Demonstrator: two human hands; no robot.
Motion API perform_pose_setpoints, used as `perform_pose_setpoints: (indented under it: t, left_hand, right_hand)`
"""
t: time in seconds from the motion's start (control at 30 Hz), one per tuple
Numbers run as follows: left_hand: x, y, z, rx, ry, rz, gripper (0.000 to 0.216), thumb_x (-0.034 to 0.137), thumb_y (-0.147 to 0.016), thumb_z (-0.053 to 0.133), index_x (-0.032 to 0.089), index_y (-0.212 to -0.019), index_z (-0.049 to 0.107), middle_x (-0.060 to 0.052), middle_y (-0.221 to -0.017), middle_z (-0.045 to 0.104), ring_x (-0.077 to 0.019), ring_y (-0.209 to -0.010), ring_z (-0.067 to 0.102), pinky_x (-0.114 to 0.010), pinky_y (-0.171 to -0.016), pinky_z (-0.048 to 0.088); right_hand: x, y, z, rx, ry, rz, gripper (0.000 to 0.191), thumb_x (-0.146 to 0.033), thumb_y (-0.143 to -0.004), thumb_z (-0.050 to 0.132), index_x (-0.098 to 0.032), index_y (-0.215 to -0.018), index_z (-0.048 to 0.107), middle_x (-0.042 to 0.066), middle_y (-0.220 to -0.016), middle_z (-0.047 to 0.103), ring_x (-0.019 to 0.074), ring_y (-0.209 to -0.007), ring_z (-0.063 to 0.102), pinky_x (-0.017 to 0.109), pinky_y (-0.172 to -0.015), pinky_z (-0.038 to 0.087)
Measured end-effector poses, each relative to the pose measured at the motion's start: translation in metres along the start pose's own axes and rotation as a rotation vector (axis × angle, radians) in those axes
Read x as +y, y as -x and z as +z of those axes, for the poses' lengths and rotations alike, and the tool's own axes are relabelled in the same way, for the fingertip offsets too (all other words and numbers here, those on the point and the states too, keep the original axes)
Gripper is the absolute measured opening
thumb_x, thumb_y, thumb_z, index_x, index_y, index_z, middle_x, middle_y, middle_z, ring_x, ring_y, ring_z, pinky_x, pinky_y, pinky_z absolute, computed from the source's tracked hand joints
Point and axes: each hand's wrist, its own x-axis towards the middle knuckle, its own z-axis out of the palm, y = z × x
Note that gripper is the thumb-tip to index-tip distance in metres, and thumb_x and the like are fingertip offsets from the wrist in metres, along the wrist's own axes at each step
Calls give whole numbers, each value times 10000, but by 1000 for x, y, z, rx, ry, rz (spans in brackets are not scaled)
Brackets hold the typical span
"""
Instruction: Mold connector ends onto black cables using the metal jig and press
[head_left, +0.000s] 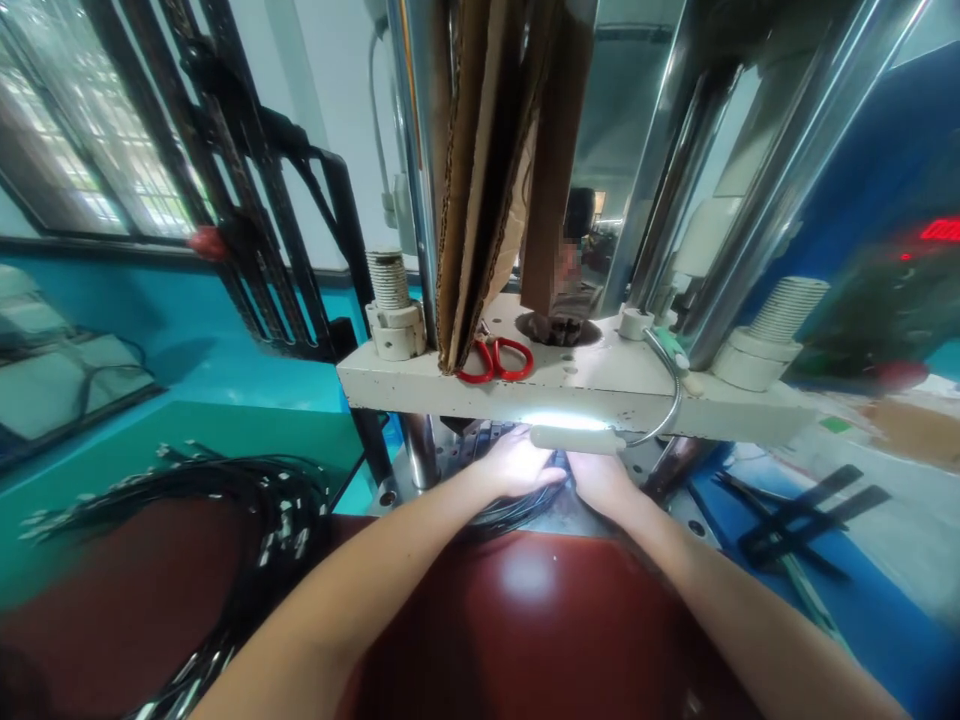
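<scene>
My left hand (521, 465) reaches under the front edge of the machine's white plate (450, 390). Its thumb points toward my right hand and the other fingers curl inward, closed around something I cannot make out. Close beside it is my right hand (598, 480), its fingers mostly hidden behind a small lit lamp (577, 440). Dark material shows between the two hands. Below my left hand, black cables (510, 512) curve over the metal base (581, 520) of the machine.
Red-handled scissors (495, 360) and cardboard sheets (487, 180) rest on the white plate. A bundle of black cables (277, 500) lies to the left. Black strips (814, 515) and a long thin tool (810, 590) lie right. Metal columns (795, 150) rise around the work area.
</scene>
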Motion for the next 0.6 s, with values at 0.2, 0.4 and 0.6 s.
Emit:
perform_pose_setpoints:
  t: [0.2,0.4,0.6]
  left_hand:
    - [2,-1,6,10,36,-41,469,465,-833,401,159,-1179,484,-104,-1212,532,-234,-1120,477,-360,-953,366]
    - [3,-5,7,2,69,-119,493,467,-818,431,178,-1216,466,-100,-1232,519,-240,-1099,493,-363,-933,379]
    - [10,-17,4,-41,117,-214,468,434,-822,440,188,-1219,466,-98,-1214,532,-226,-1058,521,-358,-922,385]
  right_hand:
    - [6,-7,8,-18,-27,22,391,-62,-724,453,-95,-1100,557,162,-1027,621,247,-965,551,357,-880,371]
    - [13,-10,11,-37,-44,34,438,-14,-691,453,-69,-1115,546,169,-1057,609,244,-984,546,356,-893,373]
    - [18,-18,5,-49,-73,44,373,-25,-744,490,-116,-1097,569,132,-1103,589,224,-1020,532,362,-917,368]
